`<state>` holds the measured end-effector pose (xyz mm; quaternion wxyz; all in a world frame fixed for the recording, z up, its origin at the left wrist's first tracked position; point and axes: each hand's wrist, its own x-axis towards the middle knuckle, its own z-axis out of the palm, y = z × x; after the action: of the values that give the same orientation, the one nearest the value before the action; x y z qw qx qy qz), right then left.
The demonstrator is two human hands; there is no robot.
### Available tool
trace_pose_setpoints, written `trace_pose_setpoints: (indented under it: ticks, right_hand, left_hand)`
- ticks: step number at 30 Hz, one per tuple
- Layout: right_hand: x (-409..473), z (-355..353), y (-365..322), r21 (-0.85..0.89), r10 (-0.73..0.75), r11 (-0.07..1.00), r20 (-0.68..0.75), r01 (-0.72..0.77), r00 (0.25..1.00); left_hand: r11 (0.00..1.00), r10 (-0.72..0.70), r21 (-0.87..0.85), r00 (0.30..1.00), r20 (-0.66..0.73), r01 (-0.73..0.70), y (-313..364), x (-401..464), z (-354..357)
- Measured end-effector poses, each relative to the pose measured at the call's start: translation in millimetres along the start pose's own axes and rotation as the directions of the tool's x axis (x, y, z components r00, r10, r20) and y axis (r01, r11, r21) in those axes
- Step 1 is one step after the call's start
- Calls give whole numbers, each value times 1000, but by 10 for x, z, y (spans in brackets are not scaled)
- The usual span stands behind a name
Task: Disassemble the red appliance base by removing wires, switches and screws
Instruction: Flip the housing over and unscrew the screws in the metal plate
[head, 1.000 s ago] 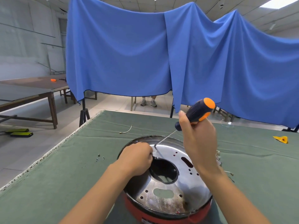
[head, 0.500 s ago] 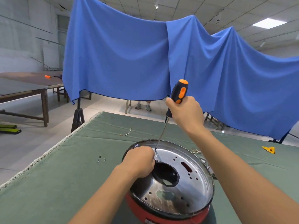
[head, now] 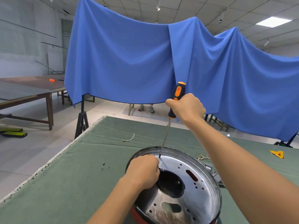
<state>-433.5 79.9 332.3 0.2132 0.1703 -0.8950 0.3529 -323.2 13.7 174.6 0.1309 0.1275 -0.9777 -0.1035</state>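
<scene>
The red appliance base (head: pixel 191 209) sits near the front of the green table, its shiny metal plate with a round centre hole facing up. My right hand (head: pixel 186 107) grips the orange and black screwdriver (head: pixel 175 101), held nearly upright, its tip down on the plate's far left rim beside a screw (head: pixel 161 162). My left hand (head: pixel 144 170) is curled over the plate's left edge next to the tip; what its fingers grip is hidden. Three loose screws (head: pixel 104 166) lie on the cloth to the left.
A short pale wire (head: pixel 129 138) lies on the green cloth (head: pixel 72 175) further back. Loose metal parts (head: pixel 202 157) sit right of the base, and a yellow piece (head: pixel 277 154) lies far right. The table's frayed left edge (head: pixel 53 160) drops to the floor. Blue drapes hang behind.
My right hand has swung the screwdriver from a tilt to nearly upright, tip staying at the plate's rim. My left hand has stayed on the plate's left edge.
</scene>
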Motion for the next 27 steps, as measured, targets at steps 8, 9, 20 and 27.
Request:
trace_pose_setpoints:
  ticks: [8, 9, 20, 27]
  right_hand:
    - [-26, 90, -80, 129, -76, 990, 180, 53, 981]
    - [-36, 92, -72, 147, -82, 988, 195, 53, 977]
    - [-29, -104, -55, 113, -130, 989, 307, 99, 943]
    - [67, -401, -331, -86, -186, 975, 174, 204, 967]
  left_hand:
    - [979, -189, -108, 973, -134, 175, 140, 198, -188]
    - [969, -220, -149, 959, -176, 195, 172, 253, -209]
    - [831, -349, -508, 924, -156, 228, 195, 518, -128]
    - [883, -302, -424, 935, -184, 202, 202, 517, -147]
